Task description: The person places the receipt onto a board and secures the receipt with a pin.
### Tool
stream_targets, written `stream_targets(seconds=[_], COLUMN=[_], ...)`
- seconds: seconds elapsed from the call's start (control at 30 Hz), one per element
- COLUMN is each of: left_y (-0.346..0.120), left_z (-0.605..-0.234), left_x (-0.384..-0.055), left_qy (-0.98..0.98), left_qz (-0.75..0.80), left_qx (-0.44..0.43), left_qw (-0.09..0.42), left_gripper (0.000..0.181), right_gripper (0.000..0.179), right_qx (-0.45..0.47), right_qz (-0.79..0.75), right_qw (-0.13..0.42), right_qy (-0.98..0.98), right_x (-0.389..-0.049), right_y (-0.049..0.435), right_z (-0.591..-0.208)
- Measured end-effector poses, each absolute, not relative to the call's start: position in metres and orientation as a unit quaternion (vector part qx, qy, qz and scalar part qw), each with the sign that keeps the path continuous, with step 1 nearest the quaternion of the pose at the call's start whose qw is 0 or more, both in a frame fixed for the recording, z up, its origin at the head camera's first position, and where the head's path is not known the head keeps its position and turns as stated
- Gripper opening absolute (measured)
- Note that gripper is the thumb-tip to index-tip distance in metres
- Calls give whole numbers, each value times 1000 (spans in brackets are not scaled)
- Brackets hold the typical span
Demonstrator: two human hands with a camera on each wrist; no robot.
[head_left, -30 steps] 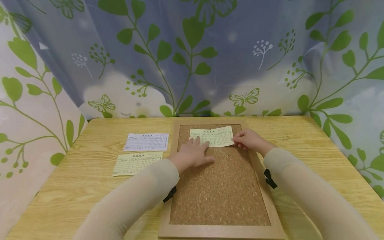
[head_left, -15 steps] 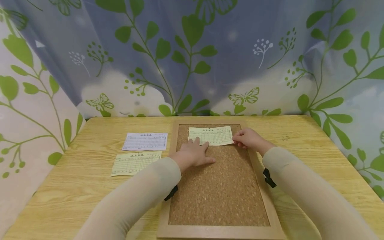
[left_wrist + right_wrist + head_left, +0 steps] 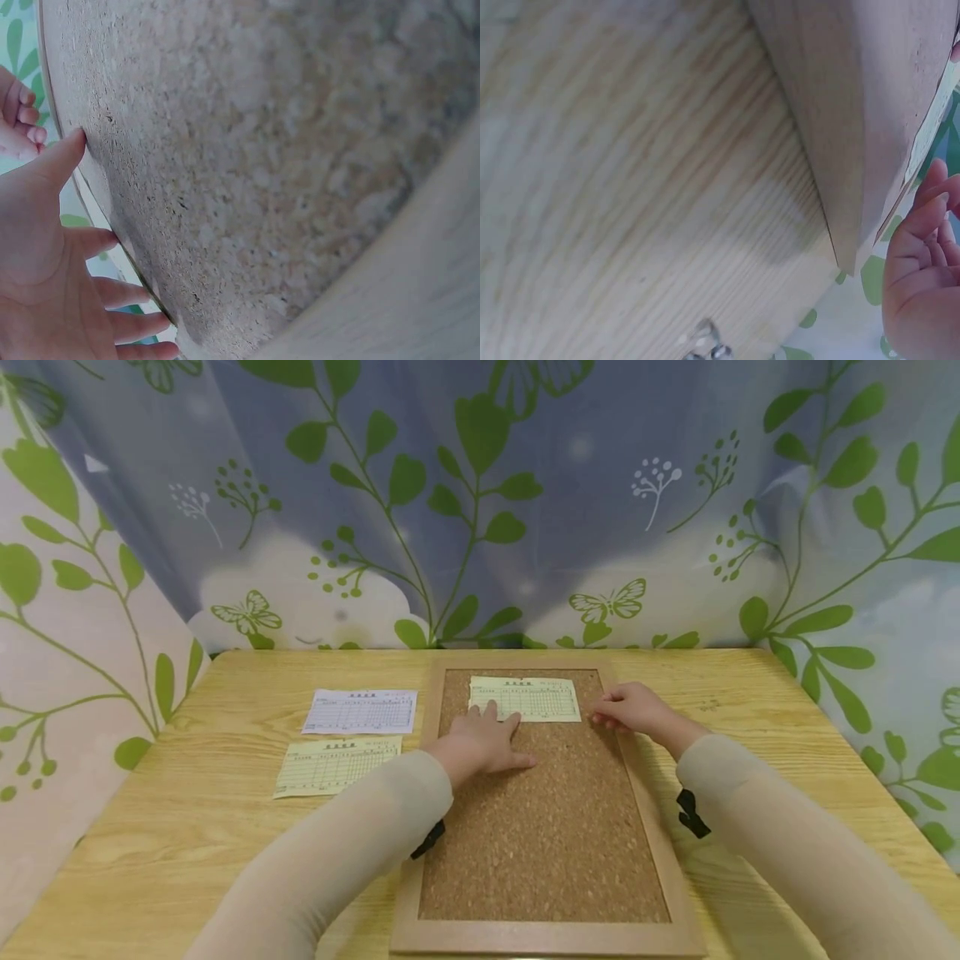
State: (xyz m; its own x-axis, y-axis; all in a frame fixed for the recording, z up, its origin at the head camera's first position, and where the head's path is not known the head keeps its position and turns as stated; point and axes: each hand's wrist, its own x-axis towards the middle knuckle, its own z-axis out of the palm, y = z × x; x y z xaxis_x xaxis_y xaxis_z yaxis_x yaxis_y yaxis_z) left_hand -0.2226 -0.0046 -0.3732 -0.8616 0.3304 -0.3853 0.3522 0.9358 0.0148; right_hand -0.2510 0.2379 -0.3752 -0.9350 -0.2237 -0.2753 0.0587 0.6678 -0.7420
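Note:
A yellow-green printed form slip (image 3: 525, 697) lies near the top of a wood-framed cork board (image 3: 555, 827). My left hand (image 3: 483, 742) rests on the board with its fingers spread, fingertips on the slip's lower left edge. In the left wrist view the left hand (image 3: 67, 277) reaches along the cork, its fingertips at the slip's edge. Just off the slip's right edge, over the board's right frame, is my right hand (image 3: 633, 710), fingers curled in. The right wrist view shows the right hand (image 3: 926, 270) with thumb and forefinger close together and nothing visible between them.
A white form slip (image 3: 360, 712) and another yellow-green slip (image 3: 330, 767) lie on the wooden table (image 3: 172, 827) left of the board; my left sleeve partly covers the latter. Small clear shiny objects (image 3: 705, 341) lie right of the board. A leaf-patterned curtain (image 3: 480, 510) hangs behind.
My right hand has let go of the slip's right edge and moved slightly right. The slip now lies flatter on the cork. My left hand stays in place.

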Motion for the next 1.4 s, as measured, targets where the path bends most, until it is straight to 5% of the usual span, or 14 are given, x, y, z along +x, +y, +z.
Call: stream_targets(seconds=[1.4], left_y=[-4], left_z=[-358], left_x=[-236], left_qy=[948], left_qz=[-30], left_qx=[217], left_qw=[232], left_gripper=[89], right_gripper=[40], right_qx=[-36], right_qz=[-394], right_qw=[158], right_qy=[905], right_x=[-214], right_y=[323], right_z=[-371])
